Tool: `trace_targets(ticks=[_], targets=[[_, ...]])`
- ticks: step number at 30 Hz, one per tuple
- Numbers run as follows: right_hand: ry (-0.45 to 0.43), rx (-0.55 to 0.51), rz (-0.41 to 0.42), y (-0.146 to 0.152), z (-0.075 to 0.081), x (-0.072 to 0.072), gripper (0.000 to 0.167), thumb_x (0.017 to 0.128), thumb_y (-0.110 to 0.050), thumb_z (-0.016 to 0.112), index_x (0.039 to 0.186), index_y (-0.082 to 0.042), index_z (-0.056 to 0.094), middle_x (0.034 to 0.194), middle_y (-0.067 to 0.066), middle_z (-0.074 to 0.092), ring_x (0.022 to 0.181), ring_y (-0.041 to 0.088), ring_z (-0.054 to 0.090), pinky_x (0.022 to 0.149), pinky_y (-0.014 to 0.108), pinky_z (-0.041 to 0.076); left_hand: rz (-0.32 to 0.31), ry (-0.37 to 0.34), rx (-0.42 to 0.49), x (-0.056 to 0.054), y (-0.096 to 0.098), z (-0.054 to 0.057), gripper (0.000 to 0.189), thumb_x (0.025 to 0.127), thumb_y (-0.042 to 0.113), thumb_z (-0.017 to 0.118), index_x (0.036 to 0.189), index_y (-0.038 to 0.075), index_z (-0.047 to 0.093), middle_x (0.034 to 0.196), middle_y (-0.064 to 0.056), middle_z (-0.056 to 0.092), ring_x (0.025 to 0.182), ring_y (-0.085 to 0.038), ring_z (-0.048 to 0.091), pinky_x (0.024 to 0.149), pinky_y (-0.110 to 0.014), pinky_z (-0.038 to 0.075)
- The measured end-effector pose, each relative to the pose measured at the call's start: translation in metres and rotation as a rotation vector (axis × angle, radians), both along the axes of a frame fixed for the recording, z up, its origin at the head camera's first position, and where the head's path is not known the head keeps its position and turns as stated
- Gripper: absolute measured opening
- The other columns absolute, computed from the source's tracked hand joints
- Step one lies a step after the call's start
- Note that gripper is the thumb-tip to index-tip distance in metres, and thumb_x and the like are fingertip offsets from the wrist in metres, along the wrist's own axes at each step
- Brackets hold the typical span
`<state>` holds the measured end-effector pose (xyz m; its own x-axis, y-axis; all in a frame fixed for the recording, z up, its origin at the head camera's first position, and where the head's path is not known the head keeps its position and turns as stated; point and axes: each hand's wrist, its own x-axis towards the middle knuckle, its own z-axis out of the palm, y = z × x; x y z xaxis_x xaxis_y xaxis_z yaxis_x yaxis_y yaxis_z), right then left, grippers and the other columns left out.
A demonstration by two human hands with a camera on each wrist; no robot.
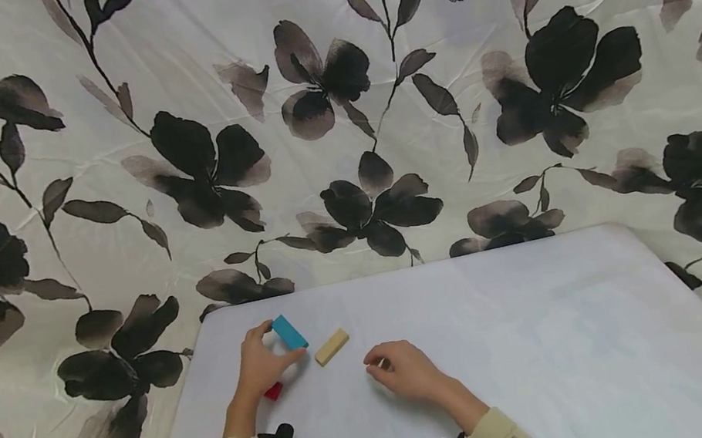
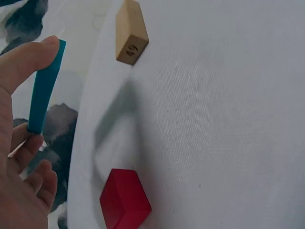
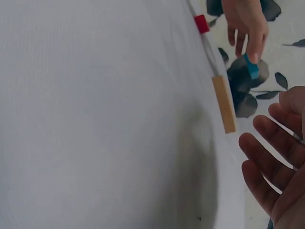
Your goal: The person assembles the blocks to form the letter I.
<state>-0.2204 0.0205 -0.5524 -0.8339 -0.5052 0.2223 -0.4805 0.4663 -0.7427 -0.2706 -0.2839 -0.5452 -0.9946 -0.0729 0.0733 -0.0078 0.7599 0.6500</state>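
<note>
Head view: blue rectangular block (image 1: 289, 332) pinched end to end between thumb and fingertips of the left hand (image 1: 262, 364), over the white tabletop (image 1: 558, 355). Just beyond the thumb, natural-wood block (image 1: 332, 347); by the heel of the same hand, red block (image 1: 273, 391), partly covered. Right hand (image 1: 408, 369) empty near the wood block, fingers loosely bent.

Possible trouble: swivelling or dropping of the blue block, probably through contact at its two ends only. Also possible: nudging the wood block with the left thumb, owing to so narrow a gap, or dragging the red block with the left palm or wrist, owing to its place close by. Impossible to tell: firmness of the pinch.

Legible only in the left wrist view: "49" on the end of the wood block. Clearer there too: the red block's faces, largely hidden from above, and the blue block's raised position, hard to judge from the head. Plain in the right wrist view but not from the head: gaps between the spread right fingers.
</note>
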Motion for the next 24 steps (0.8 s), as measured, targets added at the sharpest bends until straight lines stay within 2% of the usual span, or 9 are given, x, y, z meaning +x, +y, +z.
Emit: trace_targets(ticks=[4,10,20,24], targets=[[-0.017,0.017,-0.018,0.005,0.001,-0.005,0.019,0.095,-0.02,0.063,0.108,-0.008,0.071,0.097,-0.009,0.067,0.081,0.002,0.059,0.07,0.024,0.049,-0.003,0.0,0.01,0.013,0.007,0.006,0.098,0.071,0.044,0.086,0.145,0.001,0.037,0.141,-0.022,0.039,0.132,-0.041,0.03,0.102,-0.06,0.031],[-0.009,0.013,-0.09,0.019,0.005,-0.009,0.019,0.095,-0.019,0.063,0.108,-0.008,0.071,0.098,-0.007,0.068,0.082,0.005,0.059,0.072,0.028,0.049,-0.032,0.027,0.023,0.025,0.015,0.016,0.098,0.069,0.041,0.087,0.144,0.0,0.038,0.14,-0.022,0.04,0.131,-0.04,0.032,0.103,-0.059,0.03],[0.02,0.019,-0.107,0.038,0.0,-0.008,0.019,0.095,-0.019,0.063,0.107,-0.008,0.072,0.097,-0.006,0.068,0.08,0.005,0.06,0.07,0.028,0.05,-0.096,0.065,0.026,0.036,0.031,0.013,0.1,0.065,0.045,0.089,0.142,0.002,0.043,0.136,-0.018,0.045,0.13,-0.037,0.036,0.101,-0.058,0.033],[0.042,0.009,-0.106,0.047,-0.002,-0.005,0.019,0.094,-0.019,0.064,0.107,-0.007,0.072,0.098,-0.004,0.069,0.081,0.007,0.061,0.071,0.029,0.05,-0.114,0.084,0.046,0.04,0.043,0.009,0.097,0.064,0.041,0.09,0.14,0.004,0.045,0.135,-0.015,0.046,0.129,-0.035,0.039,0.1,-0.058,0.034]])
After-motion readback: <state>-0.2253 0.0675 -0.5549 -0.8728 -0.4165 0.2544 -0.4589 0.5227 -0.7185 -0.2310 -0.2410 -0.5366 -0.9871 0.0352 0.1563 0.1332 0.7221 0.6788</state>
